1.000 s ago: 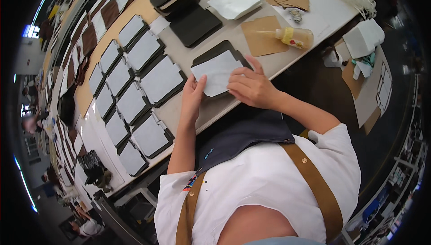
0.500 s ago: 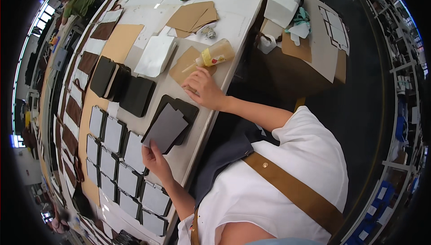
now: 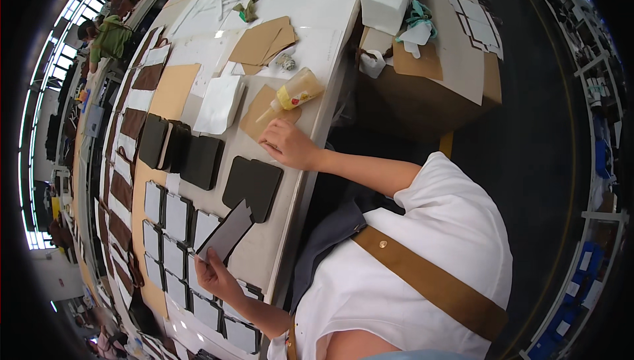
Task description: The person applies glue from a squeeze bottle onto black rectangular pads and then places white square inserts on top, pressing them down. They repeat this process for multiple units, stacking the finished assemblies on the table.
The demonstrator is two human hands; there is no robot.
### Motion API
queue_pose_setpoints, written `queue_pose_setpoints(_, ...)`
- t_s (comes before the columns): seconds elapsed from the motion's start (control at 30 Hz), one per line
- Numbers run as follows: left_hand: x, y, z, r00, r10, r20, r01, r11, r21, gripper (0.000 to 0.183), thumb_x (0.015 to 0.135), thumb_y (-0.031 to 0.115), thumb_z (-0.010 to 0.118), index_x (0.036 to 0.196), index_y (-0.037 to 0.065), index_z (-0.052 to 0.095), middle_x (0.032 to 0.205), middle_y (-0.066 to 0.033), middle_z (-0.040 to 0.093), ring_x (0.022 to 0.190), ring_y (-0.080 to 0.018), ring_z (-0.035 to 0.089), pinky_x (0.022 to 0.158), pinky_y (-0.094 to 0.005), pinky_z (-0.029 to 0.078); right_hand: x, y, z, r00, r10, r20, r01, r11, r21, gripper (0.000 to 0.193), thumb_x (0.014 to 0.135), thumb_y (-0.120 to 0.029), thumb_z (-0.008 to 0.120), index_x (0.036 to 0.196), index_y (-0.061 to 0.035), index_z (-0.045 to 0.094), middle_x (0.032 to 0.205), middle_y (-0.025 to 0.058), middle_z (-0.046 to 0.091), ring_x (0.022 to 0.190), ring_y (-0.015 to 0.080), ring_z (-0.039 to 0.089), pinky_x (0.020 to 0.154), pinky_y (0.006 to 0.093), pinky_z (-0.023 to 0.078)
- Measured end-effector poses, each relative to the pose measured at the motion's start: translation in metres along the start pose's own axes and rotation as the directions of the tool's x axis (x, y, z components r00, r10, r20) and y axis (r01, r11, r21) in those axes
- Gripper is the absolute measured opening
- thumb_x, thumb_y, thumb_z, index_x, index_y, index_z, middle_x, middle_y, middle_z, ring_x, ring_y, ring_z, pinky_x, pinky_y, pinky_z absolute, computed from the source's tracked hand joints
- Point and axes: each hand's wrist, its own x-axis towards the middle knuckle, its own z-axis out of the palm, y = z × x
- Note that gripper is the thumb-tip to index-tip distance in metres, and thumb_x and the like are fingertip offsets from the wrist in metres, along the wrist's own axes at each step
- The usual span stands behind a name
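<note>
My left hand [image 3: 218, 281] pinches a flat grey panel with dark edges [image 3: 228, 233] by its near end. The panel is tilted above the rows of small grey-faced, black-edged pieces [image 3: 175, 258] on the table. Beyond it lies a stack of black rectangular panels [image 3: 253, 185]. My right hand [image 3: 290, 144] hovers over the table edge with its fingers curled together; whether something small is between them cannot be made out. Close to it, a squeeze bottle with a yellow label [image 3: 300, 91] lies on a piece of brown card [image 3: 272, 116], its nozzle pointing toward the hand.
More black panels [image 3: 201, 162] and a white stack [image 3: 219, 104] stand further along the table. Brown cards [image 3: 264, 42] lie at the far end. Brown and white strips [image 3: 125, 175] run along the left side. A large carton [image 3: 429, 102] stands beyond the table's right edge.
My left hand has drawn the grey panel off the black stack, toward the rows of pieces, and tilted it. My right hand's fingers have curled in more tightly. The whole view has shifted slightly.
</note>
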Motion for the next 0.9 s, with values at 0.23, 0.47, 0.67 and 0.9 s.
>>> queue_pose_setpoints(0.23, -0.002, 0.001, 0.004, 0.999, 0.008, 0.045, -0.010, 0.999, 0.031, 0.012, 0.100, 0.004, 0.063, 0.103, -0.006, 0.067, 0.092, -0.0063, 0.071, 0.080, -0.0085, 0.062, 0.071, -0.0222, 0.049, -0.002, 0.003, 0.003, 1.000, 0.006, 0.009, -0.006, 1.000, 0.017, 0.007, 0.089, -0.009, 0.067, 0.091, -0.0023, 0.067, 0.090, 0.0087, 0.066, 0.096, 0.0279, 0.060, 0.087, 0.0384, 0.050)
queue_pose_setpoints(0.47, -0.003, 0.009, 0.006, 0.997, 0.018, 0.069, -0.021, 0.999, 0.037, 0.015, 0.100, 0.004, 0.062, 0.109, -0.006, 0.068, 0.095, -0.0068, 0.071, 0.082, -0.0098, 0.064, 0.074, -0.0232, 0.050, -0.004, 0.003, 0.005, 1.000, 0.018, 0.018, -0.018, 1.000, 0.004, 0.006, 0.088, -0.009, 0.066, 0.091, -0.0035, 0.067, 0.088, 0.0080, 0.066, 0.095, 0.0269, 0.060, 0.087, 0.0387, 0.050)
queue_pose_setpoints(0.67, -0.001, 0.010, 0.008, 0.995, 0.015, 0.096, -0.018, 0.999, 0.031, 0.016, 0.101, 0.005, 0.062, 0.110, -0.006, 0.069, 0.095, -0.0060, 0.070, 0.082, -0.0097, 0.063, 0.074, -0.0237, 0.050, -0.005, 0.006, 0.007, 1.000, 0.018, -0.007, -0.018, 1.000, 0.009, 0.006, 0.088, -0.009, 0.067, 0.089, -0.0031, 0.067, 0.087, 0.0084, 0.066, 0.095, 0.0271, 0.060, 0.087, 0.0386, 0.051)
queue_pose_setpoints(0.9, 0.001, 0.006, 0.010, 0.996, 0.018, 0.090, -0.021, 0.999, 0.034, 0.016, 0.100, 0.006, 0.063, 0.109, -0.006, 0.069, 0.095, -0.0062, 0.070, 0.082, -0.0101, 0.063, 0.075, -0.0238, 0.051, -0.005, 0.005, 0.007, 0.999, 0.033, -0.001, -0.033, 0.999, 0.028, 0.006, 0.087, -0.008, 0.067, 0.089, -0.0028, 0.067, 0.086, 0.0090, 0.067, 0.095, 0.0273, 0.060, 0.086, 0.0385, 0.050)
